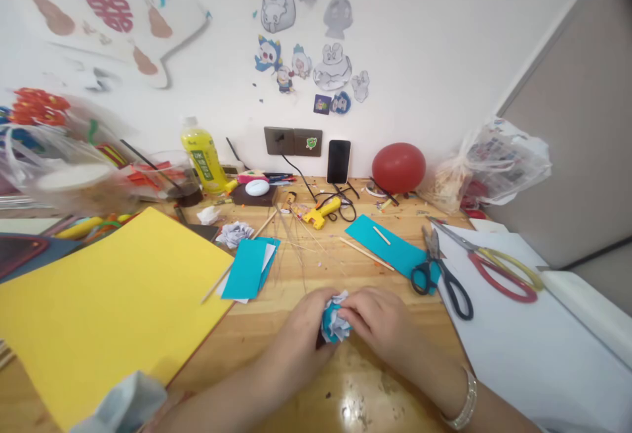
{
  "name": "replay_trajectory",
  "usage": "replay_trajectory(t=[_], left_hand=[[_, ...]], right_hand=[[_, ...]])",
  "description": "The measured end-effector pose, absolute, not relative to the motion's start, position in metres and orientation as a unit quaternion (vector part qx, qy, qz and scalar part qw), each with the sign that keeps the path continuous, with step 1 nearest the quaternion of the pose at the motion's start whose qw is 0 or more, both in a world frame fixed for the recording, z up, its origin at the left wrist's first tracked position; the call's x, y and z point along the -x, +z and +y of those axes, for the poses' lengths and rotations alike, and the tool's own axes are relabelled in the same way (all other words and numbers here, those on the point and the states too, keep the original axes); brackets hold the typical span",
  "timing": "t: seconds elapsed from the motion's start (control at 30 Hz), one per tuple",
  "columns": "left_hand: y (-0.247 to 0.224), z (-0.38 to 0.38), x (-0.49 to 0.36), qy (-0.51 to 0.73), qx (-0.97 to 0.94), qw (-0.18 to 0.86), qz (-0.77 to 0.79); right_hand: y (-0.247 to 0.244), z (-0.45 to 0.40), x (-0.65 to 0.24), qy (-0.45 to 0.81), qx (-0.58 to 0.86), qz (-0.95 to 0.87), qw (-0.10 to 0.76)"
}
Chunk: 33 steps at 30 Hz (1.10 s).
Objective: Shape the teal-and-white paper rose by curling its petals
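Observation:
A blue and white paper flower (335,320) is between my two hands, above the front middle of the wooden table. My left hand (309,328) wraps round its left side, thumb near the bottom. With fingers closed together, my right hand (378,321) pinches the white petals at the flower's upper right. A bracelet is on my right wrist. Beyond the hands lie folded blue paper pieces (244,268) and a crumpled white paper flower (235,234). A yellow glue gun (320,212) rests farther back.
Yellow card (118,295) covers the left side. On the right are black-handled scissors (442,275), red-and-yellow-handled scissors (503,268), a blue strip (385,245) and white sheets (533,347). At the back stand a drink bottle (203,156), a phone (338,162) and a red balloon (399,167).

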<state>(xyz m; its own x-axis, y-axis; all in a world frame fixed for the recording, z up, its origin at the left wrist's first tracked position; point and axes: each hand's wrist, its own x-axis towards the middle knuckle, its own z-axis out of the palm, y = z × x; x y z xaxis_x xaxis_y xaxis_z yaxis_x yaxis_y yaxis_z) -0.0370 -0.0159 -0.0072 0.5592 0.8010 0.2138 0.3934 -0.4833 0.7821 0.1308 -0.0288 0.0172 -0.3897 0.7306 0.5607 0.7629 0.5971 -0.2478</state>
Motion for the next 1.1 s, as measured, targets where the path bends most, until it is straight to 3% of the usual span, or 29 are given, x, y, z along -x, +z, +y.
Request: replay_trajectory(t=[0.2, 0.3, 0.4, 0.57, 0.7, 1.1], left_hand=[[-0.001, -0.018, 0.036, 0.295, -0.813, 0.349, 0.361], [-0.001, -0.018, 0.035, 0.300, -0.807, 0.359, 0.360], [-0.004, -0.017, 0.034, 0.303, -0.800, 0.377, 0.355], [-0.002, -0.018, 0.032, 0.284, -0.763, 0.410, 0.412], [0.001, -0.018, 0.033, 0.253, -0.752, 0.416, 0.444], [0.010, -0.014, 0.037, 0.293, -0.839, 0.370, 0.272]], right_hand=[[0.017, -0.032, -0.129, -0.047, 0.453, -0.828, 0.326], [0.019, -0.032, -0.129, 0.078, 0.484, -0.797, 0.353], [0.022, -0.031, -0.131, 0.235, 0.518, -0.699, 0.433], [0.026, -0.029, -0.135, 0.269, 0.528, -0.616, 0.519], [0.025, -0.032, -0.135, 0.286, 0.490, -0.665, 0.485], [0.034, -0.036, -0.136, 0.156, 0.427, -0.822, 0.344]])
